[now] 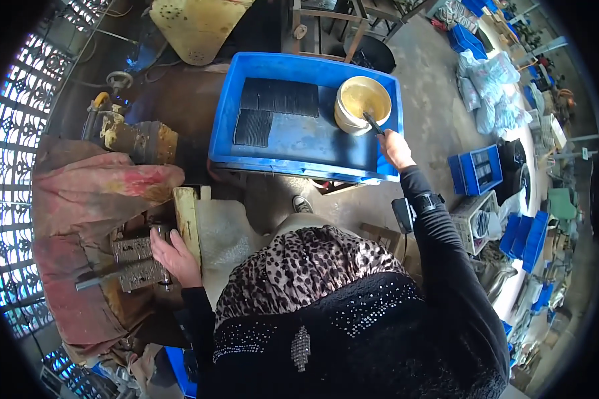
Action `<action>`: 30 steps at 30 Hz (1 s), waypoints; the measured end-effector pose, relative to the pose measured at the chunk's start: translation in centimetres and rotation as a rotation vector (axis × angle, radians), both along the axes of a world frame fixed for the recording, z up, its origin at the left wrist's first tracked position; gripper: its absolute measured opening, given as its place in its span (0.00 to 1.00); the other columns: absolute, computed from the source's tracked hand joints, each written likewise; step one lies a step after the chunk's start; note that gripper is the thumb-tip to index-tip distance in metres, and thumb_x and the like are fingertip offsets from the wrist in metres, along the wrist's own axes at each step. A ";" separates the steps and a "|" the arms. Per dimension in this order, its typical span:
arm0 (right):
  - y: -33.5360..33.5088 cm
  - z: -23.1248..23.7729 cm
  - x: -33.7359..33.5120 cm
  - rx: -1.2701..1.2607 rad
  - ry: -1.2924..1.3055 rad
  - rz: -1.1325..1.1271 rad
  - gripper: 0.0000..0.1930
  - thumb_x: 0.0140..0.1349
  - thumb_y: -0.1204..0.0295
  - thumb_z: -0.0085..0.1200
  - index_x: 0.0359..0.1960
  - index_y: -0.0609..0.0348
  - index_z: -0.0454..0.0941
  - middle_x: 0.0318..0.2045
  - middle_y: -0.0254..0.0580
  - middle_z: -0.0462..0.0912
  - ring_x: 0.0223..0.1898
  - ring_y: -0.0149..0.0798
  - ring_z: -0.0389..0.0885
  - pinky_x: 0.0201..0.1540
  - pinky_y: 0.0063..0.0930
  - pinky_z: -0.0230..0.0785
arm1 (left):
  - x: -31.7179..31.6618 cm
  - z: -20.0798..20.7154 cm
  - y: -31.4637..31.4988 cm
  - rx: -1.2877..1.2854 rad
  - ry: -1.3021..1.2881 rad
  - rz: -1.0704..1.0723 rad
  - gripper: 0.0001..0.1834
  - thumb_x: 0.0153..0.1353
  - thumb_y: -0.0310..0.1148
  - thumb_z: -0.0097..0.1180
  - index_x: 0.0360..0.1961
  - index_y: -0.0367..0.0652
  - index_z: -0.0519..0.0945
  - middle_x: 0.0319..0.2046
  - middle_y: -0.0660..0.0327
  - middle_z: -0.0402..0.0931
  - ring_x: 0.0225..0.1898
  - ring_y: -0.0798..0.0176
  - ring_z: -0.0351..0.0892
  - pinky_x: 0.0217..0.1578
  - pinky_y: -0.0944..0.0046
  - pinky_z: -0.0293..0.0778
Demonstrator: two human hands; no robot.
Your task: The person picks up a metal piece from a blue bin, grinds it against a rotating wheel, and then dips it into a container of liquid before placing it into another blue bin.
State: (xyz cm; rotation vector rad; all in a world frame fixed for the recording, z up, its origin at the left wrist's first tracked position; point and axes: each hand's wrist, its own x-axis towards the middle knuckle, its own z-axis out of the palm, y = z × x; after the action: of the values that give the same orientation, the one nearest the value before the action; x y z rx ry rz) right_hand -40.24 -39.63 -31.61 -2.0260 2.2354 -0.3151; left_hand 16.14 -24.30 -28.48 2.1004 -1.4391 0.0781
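My right hand (396, 150) is closed round the dark handle (373, 124) of a tool. The tool's far end dips into a cream-coloured bucket (351, 122) with yellowish stuff inside; what kind of tool it is, I cannot make out. That bucket stands at the right end of a large blue tray (279, 163). Rows of thin black strips (279, 97) lie packed in the tray's left part. My left hand (177, 257), fingers stretched out, rests against the edge of a wet-looking metal block in two halves (134, 261). A metal bar (98, 280) sticks out from the block to the left.
Reddish stained cloth (80, 246) drapes the machine on the left. A yellowish bar (186, 223) and a pale sheet (223, 229) lie beside my left hand. Blue crates (476, 171) and plastic bags (492, 86) stand off to the right. A wooden chair (329, 33) is beyond the tray.
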 end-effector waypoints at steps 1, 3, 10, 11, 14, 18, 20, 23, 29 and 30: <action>0.5 -0.2 -0.1 -0.001 0.001 -0.006 0.17 0.64 0.60 0.48 0.30 0.65 0.74 0.24 0.56 0.79 0.21 0.55 0.78 0.26 0.46 0.70 | 0.1 0.0 0.1 -0.004 0.004 -0.011 0.28 0.68 0.40 0.48 0.63 0.31 0.62 0.59 0.40 0.65 0.60 0.39 0.62 0.61 0.47 0.56; 0.5 1.0 1.3 0.192 -0.363 -0.196 0.15 0.64 0.62 0.48 0.30 0.64 0.74 0.21 0.48 0.78 0.18 0.45 0.76 0.21 0.40 0.68 | 0.3 0.0 0.6 0.001 0.005 -0.004 0.28 0.68 0.40 0.48 0.62 0.31 0.63 0.59 0.40 0.65 0.60 0.39 0.62 0.61 0.47 0.56; -3.2 5.3 10.6 0.494 -0.873 -0.270 0.12 0.64 0.65 0.48 0.28 0.62 0.74 0.18 0.35 0.75 0.14 0.29 0.72 0.14 0.26 0.62 | 0.0 0.1 0.3 -0.011 -0.022 -0.015 0.28 0.66 0.39 0.51 0.61 0.31 0.64 0.58 0.41 0.66 0.60 0.39 0.62 0.61 0.47 0.57; -4.8 4.9 12.2 0.570 -0.924 -0.254 0.12 0.63 0.66 0.48 0.27 0.62 0.74 0.17 0.35 0.75 0.14 0.29 0.71 0.14 0.25 0.62 | -0.1 0.2 0.3 -0.010 0.002 -0.020 0.28 0.66 0.39 0.52 0.61 0.31 0.64 0.59 0.41 0.65 0.60 0.40 0.61 0.61 0.46 0.57; -9.3 1.3 16.8 0.754 -0.958 -0.226 0.13 0.63 0.66 0.49 0.22 0.59 0.75 0.14 0.34 0.74 0.13 0.29 0.71 0.13 0.23 0.61 | 0.0 0.6 0.6 -0.010 -0.039 -0.006 0.28 0.66 0.38 0.52 0.61 0.31 0.64 0.59 0.42 0.64 0.60 0.40 0.60 0.61 0.46 0.57; -13.2 -4.4 21.5 0.827 -0.914 -0.279 0.14 0.63 0.66 0.49 0.21 0.58 0.76 0.14 0.35 0.76 0.13 0.31 0.72 0.14 0.25 0.64 | -0.8 1.8 0.4 0.009 -0.082 0.008 0.29 0.66 0.39 0.52 0.62 0.32 0.64 0.60 0.44 0.63 0.61 0.41 0.60 0.61 0.46 0.57; -14.5 -8.6 22.8 0.838 -0.890 -0.294 0.14 0.63 0.66 0.49 0.22 0.58 0.76 0.14 0.35 0.76 0.13 0.32 0.73 0.14 0.25 0.65 | -0.9 2.0 0.4 0.024 -0.099 0.014 0.29 0.66 0.40 0.52 0.62 0.32 0.64 0.60 0.45 0.63 0.61 0.41 0.59 0.61 0.46 0.57; -16.6 -14.4 21.1 0.634 -0.191 0.379 0.12 0.64 0.70 0.47 0.24 0.60 0.77 0.17 0.40 0.80 0.14 0.34 0.76 0.15 0.34 0.72 | -1.4 2.0 -0.5 0.018 -0.100 -0.016 0.29 0.66 0.41 0.51 0.62 0.33 0.64 0.59 0.47 0.63 0.62 0.42 0.59 0.62 0.46 0.57; -15.2 -12.6 26.1 0.779 -0.521 0.076 0.14 0.63 0.75 0.44 0.20 0.60 0.77 0.16 0.43 0.81 0.16 0.36 0.80 0.16 0.38 0.75 | -0.9 2.2 0.2 0.087 -0.097 0.023 0.28 0.67 0.40 0.50 0.62 0.33 0.64 0.59 0.45 0.64 0.62 0.41 0.59 0.62 0.46 0.56; -14.9 -11.7 27.2 0.818 -0.836 -0.293 0.15 0.63 0.75 0.44 0.19 0.60 0.76 0.16 0.43 0.81 0.16 0.36 0.81 0.16 0.38 0.75 | -0.7 2.1 0.3 0.097 -0.092 0.029 0.29 0.66 0.41 0.50 0.62 0.33 0.64 0.60 0.46 0.63 0.62 0.42 0.59 0.62 0.46 0.56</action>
State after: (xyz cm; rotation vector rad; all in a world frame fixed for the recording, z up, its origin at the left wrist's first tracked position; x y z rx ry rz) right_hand -13.03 -54.49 -43.32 -0.9049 1.6781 -0.1683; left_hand 15.43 -24.04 -26.43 2.2227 -1.4929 0.1202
